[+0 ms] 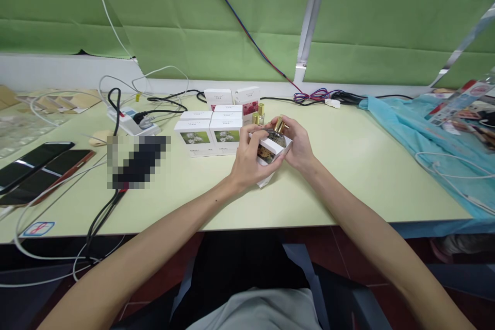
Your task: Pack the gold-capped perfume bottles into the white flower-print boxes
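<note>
Box, white, tipped at 12 o'clock in front of me, close over the bench, w/ both my hands on it. Left fingers are part-closed round its 9 o'clock side, thumb along the near side; right fingers curl round the 2 o'clock side, up near the gold-capped bottle. Bottle's glass body is at the box's top end, cap pointing up & away to approx. 1 o'clock; can't tell how deep it sits. Prob. held from 2 sides b/c the glass could slide if only 1 side had support; the tilt seems to put the top end in my view.

2 more gold caps, left & right, stand just beyond my left fingers, at 12 o'clock, within easy reach. At 11 o'clock, 2 white cartons w/ green pics, left & right, stand upright side by side, w/ more tops behind; prob. grouped to save space & keep fronts readable. Behind those, 2 taller-looking cartons w/ red pics, left & right.

Power strip is at 10 o'clock, blue sheet at 2 o'clock, both well apart from my hands.
</note>
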`<state>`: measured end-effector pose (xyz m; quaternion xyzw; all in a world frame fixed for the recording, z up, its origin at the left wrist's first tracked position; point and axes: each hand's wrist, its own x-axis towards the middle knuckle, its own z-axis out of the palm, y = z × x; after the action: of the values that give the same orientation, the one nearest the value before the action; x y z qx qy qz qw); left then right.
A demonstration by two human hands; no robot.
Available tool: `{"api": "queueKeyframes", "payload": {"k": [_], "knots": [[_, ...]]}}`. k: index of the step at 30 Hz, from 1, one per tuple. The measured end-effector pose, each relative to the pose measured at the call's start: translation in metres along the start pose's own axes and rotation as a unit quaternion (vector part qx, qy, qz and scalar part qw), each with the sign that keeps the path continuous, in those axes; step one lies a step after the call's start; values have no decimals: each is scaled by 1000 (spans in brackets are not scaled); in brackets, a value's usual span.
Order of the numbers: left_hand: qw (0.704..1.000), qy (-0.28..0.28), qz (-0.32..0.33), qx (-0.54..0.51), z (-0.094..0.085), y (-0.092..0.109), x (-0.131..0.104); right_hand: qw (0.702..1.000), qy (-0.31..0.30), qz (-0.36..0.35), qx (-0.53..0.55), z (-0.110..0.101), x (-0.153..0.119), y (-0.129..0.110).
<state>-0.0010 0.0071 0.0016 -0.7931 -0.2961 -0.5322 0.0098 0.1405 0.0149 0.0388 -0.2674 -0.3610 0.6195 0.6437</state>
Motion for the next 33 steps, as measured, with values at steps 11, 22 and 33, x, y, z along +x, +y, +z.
{"api": "queueKeyframes", "payload": {"k": [11,22,33], "knots": [[1000,9,11,-7,0,1,0,1000,6,-4,-1,0,0,0],[1000,2,-4,-2,1,1,-1,1000,-1,-8,9,-1,1,2],[1000,10,14,-20,1,1,0,1000,9,-2,11,3,-1,-1]]}}
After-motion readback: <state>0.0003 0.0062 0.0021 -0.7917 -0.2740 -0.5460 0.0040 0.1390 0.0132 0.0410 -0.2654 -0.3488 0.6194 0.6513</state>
